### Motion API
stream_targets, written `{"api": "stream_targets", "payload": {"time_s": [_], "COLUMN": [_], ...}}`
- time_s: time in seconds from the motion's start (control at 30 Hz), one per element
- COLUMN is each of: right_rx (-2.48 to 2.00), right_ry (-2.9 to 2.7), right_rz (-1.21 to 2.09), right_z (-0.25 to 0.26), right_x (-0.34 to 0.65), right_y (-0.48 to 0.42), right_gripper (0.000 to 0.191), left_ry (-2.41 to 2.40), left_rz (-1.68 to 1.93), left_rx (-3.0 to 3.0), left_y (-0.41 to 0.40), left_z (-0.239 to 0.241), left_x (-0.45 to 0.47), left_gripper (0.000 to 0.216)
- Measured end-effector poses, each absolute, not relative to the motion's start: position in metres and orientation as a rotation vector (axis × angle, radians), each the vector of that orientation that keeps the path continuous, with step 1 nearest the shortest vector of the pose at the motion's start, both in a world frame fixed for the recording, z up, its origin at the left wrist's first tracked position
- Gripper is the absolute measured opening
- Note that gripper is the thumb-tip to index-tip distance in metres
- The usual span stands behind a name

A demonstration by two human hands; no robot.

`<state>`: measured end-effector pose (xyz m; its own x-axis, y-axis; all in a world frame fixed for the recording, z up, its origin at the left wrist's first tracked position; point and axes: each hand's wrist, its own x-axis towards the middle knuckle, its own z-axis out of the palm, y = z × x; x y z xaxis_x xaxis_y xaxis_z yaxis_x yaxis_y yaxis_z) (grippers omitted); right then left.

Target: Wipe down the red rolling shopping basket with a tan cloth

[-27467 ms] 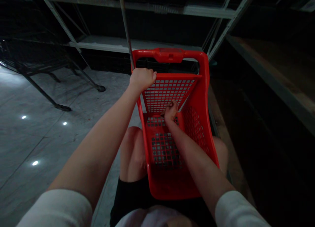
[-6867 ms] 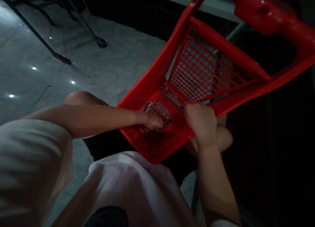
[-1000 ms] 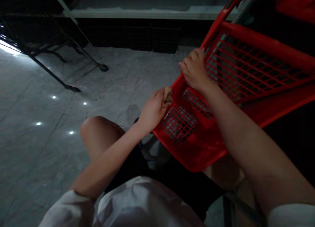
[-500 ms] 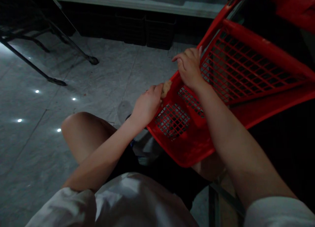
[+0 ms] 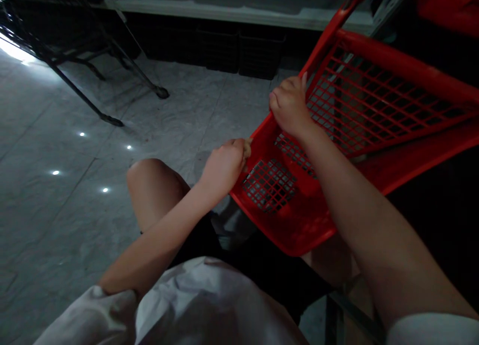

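A red plastic shopping basket (image 5: 305,230) with lattice walls lies tilted across my lap. My left hand (image 5: 224,166) is closed around a crumpled tan rag (image 5: 247,149), pressed to the near-left rim of the basket. Most of the rag is hidden under the fingers. Farther up that same rim, my right hand (image 5: 290,105) grips the basket's edge, its fingers curled over the outer side.
A dark metal rack or cart with thin legs (image 5: 136,78) stands on the grey tiled floor (image 5: 179,115) at the upper left. Black crates (image 5: 262,53) sit beneath a pale shelf (image 5: 232,15) at the back. My bent knee (image 5: 149,177) is left of the basket.
The view has shifted, so the surroundings appear farther right. My left hand has slid slightly down along the rim with the rag. My right hand's fingers have curled tighter over the edge.
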<state>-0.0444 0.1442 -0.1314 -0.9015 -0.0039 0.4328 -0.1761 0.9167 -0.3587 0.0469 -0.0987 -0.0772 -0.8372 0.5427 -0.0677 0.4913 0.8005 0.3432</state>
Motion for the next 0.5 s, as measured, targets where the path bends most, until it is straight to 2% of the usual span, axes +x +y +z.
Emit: {"api": "stream_targets", "payload": {"time_s": [0.3, 0.5], "right_rx": [-0.053, -0.053], "right_ry": [-2.716, -2.707], "right_rz": [0.421, 0.409], "right_z": [-0.123, -0.125], "right_x": [-0.047, -0.050], "right_y": [0.156, 0.169], "right_gripper": [0.050, 0.048], "left_ry": [2.836, 2.865], "left_rz": [0.622, 0.849], "left_rx": [0.883, 0.865], "left_y": [-0.047, -0.093], "left_z": [-0.079, -0.105], "left_x": [0.005, 0.042], "left_gripper": [0.026, 0.062]}}
